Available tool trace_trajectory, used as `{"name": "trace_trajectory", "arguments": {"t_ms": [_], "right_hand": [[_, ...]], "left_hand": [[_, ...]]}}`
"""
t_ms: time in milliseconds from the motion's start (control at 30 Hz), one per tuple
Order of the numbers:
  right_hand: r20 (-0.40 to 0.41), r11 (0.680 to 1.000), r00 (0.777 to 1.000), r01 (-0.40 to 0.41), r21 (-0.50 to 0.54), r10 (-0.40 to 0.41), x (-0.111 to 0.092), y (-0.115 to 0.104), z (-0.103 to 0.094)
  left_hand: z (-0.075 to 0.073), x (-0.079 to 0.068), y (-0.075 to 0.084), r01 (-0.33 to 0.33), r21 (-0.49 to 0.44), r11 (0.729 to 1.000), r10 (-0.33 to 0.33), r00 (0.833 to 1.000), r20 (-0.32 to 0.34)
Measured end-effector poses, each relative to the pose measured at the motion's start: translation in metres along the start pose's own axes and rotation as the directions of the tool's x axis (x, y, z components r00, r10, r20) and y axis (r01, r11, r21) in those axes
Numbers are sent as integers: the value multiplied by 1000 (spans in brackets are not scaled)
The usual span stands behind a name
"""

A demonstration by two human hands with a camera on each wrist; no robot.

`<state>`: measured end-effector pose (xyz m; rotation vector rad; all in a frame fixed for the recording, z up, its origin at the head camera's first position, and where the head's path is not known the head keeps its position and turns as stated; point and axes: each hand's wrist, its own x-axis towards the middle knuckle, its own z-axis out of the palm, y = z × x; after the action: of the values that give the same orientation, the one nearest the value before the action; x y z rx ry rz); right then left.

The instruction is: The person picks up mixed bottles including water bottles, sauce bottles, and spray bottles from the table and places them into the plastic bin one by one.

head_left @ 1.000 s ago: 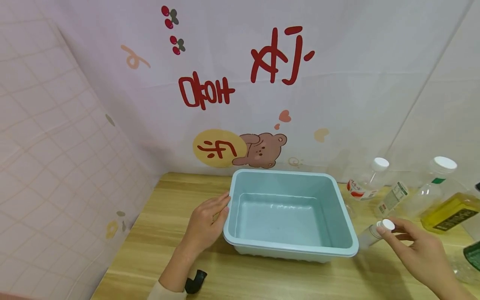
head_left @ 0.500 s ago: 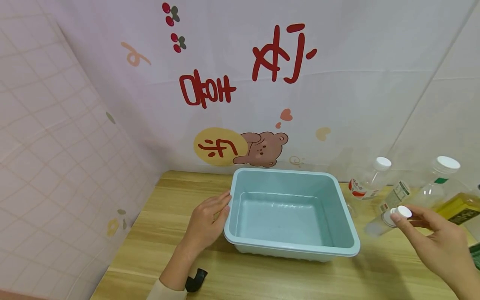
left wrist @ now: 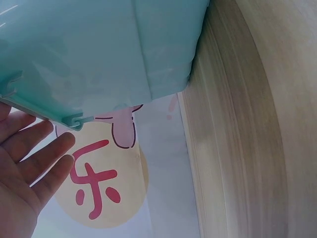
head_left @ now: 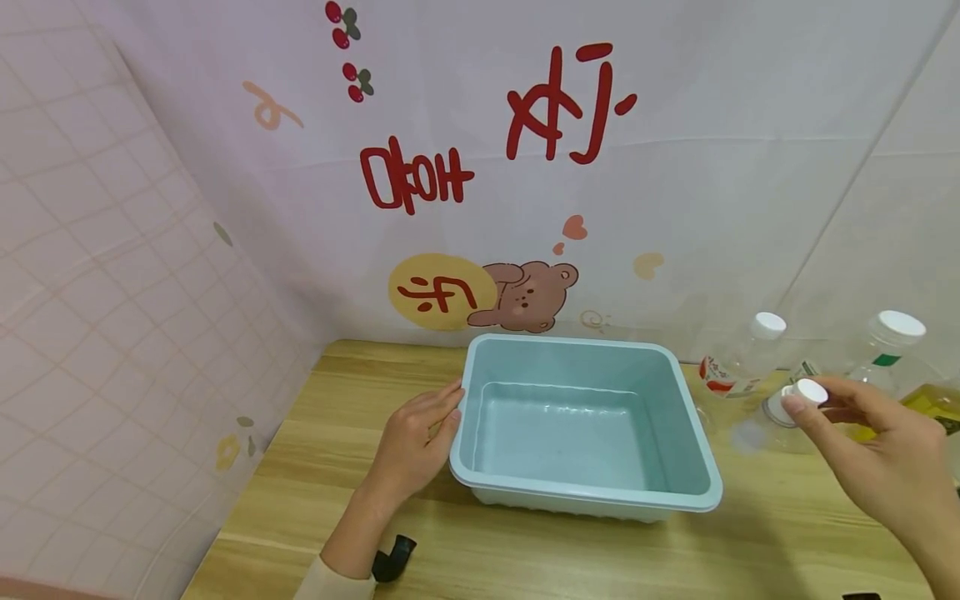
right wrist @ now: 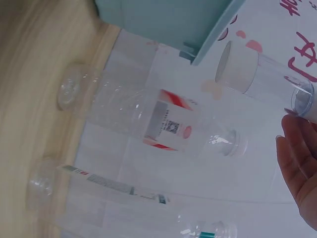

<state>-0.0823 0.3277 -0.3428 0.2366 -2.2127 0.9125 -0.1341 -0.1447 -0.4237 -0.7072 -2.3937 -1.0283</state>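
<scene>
A light blue plastic basin (head_left: 555,433) stands on the wooden table. My left hand (head_left: 415,440) touches its left rim; in the left wrist view, the fingers (left wrist: 54,153) lie fairly straight along the rim's underside. To the right of the basin, my right hand (head_left: 892,458) pinches a small clear bottle (head_left: 767,423) at its white-capped end, thumb and fingers on opposite sides. The bottle is tilted, held above the table, its lower end toward the basin. In the right wrist view, that bottle (right wrist: 272,77) shows a whitish far end, and the hand (right wrist: 302,168) is partly cut off.
Behind my right hand stand a clear bottle with a red label (head_left: 731,367), a taller clear bottle (head_left: 888,342) and a bottle of yellow liquid (head_left: 937,400). A black curved object (head_left: 393,558) lies by my left wrist. A printed cloth (head_left: 675,167) hangs behind.
My right hand has carried the small bottle up and to the right, away from the basin's near right corner. The left hand has stayed at the rim.
</scene>
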Motion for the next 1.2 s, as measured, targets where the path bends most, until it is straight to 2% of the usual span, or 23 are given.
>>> {"name": "trace_trajectory", "arguments": {"t_ms": [200, 333, 533, 700, 900, 1000, 1200], "right_hand": [[22, 997, 997, -71, -36, 72, 9, -12, 0], [45, 997, 996, -78, -29, 79, 15, -19, 1], [54, 1000, 998, 8, -16, -7, 28, -27, 5], [94, 1000, 996, -6, -24, 9, 39, -34, 8], [120, 999, 992, 50, -6, -49, 51, -42, 15], [140, 999, 989, 51, 3, -51, 56, -46, 19], [155, 986, 975, 156, 50, -162, 66, -55, 33]], "left_hand": [[0, 1, 1, 1, 1, 1000, -1, 1000, 2], [0, 0, 2, 4, 2, 1000, -4, 1000, 4], [0, 0, 2, 13, 2, 1000, -13, 1000, 11], [0, 0, 2, 15, 4, 1000, -15, 1000, 10], [0, 0, 2, 16, 8, 1000, -16, 1000, 9], [0, -1, 2, 7, 4, 1000, -7, 1000, 4], [1, -1, 2, -2, -5, 1000, 2, 1000, -4]]}}
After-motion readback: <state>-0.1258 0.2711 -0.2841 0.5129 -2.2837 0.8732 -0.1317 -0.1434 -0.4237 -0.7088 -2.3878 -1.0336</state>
